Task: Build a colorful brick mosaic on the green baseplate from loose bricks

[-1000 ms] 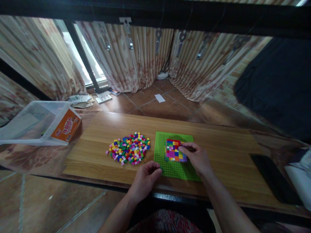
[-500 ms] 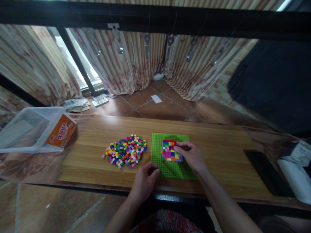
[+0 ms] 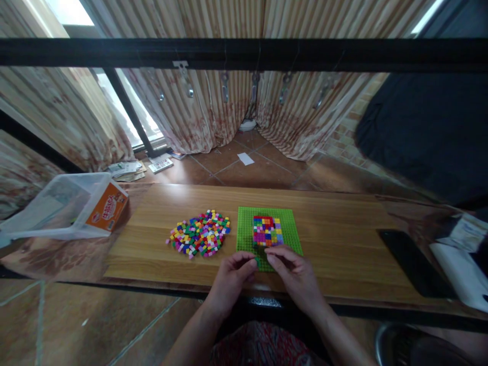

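On the green studded baseplate [image 3: 293, 229] stands a block of small multicoloured toy bricks [image 3: 267, 231], with red ones along its back edge. My left hand [image 3: 232, 277] is at the plate's front left edge, thumb and forefinger pinched on what looks like a small green brick [image 3: 257, 261]. Just right of it, my right hand [image 3: 295, 272] hovers over the front of the plate, thumb and forefinger nearly together. Whether anything sits between those fingertips is too small to see. Left of the plate lies a heap of loose bricks [image 3: 202, 234] in many colours.
A clear plastic bin [image 3: 82, 203] with an orange label stands at the table's left end. A flat black object [image 3: 414, 262] lies on the right, beside a white item [image 3: 461, 274]. A dark metal bar [image 3: 244, 53] with hanging hooks crosses the view beyond the wooden tabletop [image 3: 343, 229].
My right hand has left the multicoloured block and come down and left, near my left hand. My left hand has shifted slightly right. The camera view has tilted up a little.
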A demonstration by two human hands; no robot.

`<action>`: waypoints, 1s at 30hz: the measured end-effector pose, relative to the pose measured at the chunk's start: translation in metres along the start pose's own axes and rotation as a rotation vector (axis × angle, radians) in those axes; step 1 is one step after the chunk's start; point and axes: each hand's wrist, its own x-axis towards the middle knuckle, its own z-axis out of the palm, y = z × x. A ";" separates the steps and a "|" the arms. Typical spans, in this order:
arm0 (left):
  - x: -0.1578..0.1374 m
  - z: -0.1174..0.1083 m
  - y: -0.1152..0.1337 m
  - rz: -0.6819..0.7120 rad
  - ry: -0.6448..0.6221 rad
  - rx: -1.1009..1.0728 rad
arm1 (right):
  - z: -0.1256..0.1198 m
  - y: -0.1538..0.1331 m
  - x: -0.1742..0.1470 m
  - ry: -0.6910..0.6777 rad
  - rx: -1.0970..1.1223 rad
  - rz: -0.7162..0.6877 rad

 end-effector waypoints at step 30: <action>0.020 -0.039 -0.029 0.340 0.224 0.453 | -0.017 0.018 0.052 0.129 -0.449 -0.141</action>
